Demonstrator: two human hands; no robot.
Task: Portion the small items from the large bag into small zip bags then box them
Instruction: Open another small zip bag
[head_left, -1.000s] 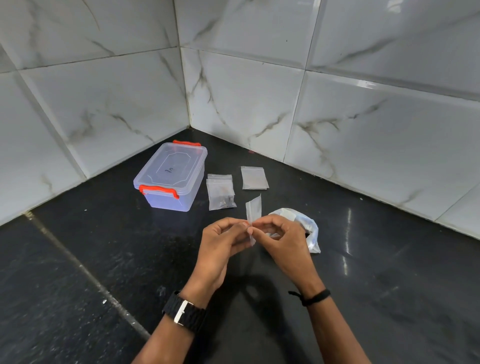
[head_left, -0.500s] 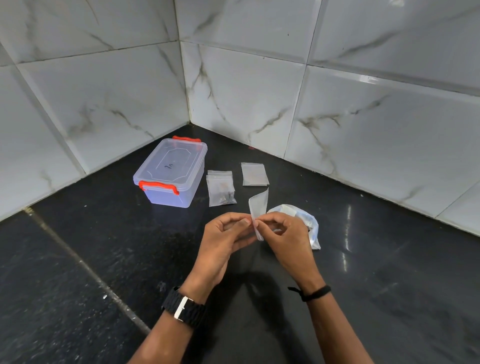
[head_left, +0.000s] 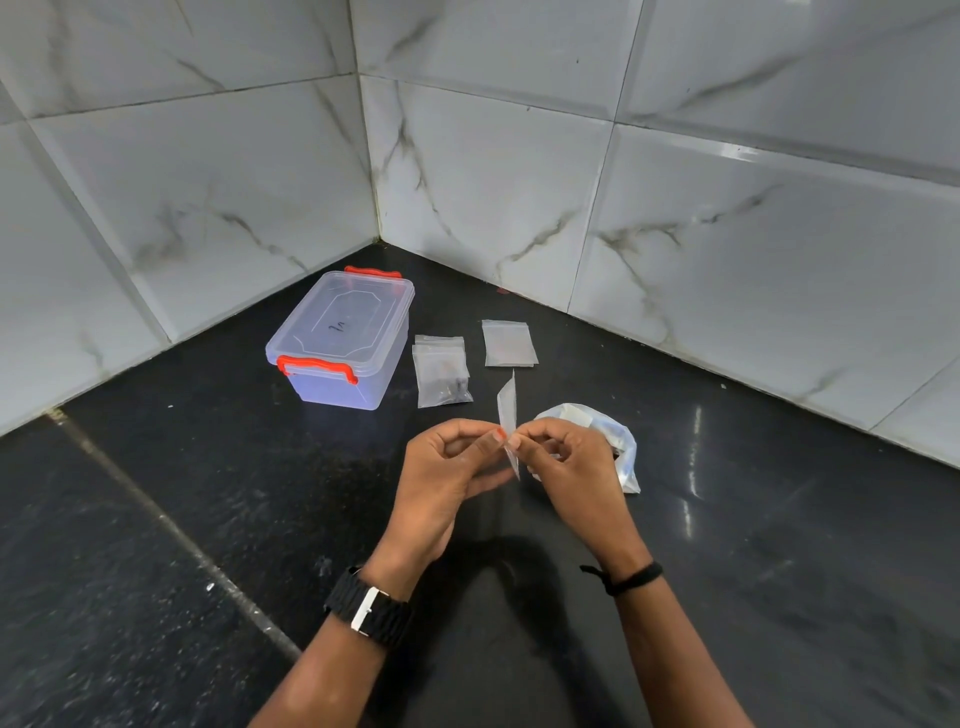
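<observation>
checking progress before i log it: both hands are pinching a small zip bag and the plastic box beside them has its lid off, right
Not quite: the plastic box has its lid on, with the red latches at both ends, as the head view shows. The rest holds: the left hand and right hand both pinch the small zip bag.

Translucent, faintly bluish rectangular plastic box (head_left: 340, 340), centre left of frame: two orange-red latch handles, a dark handwritten mark on its lid. Black, finely white-speckled stone floor (head_left: 156, 571), lower frame, crossed by a pale grey grout line. White glossy wall tiles (head_left: 727, 234), upper frame: grey marble veining. Black woven wristwatch strap (head_left: 370, 609), silver buckle. Black wrist cord (head_left: 631, 577).
</observation>
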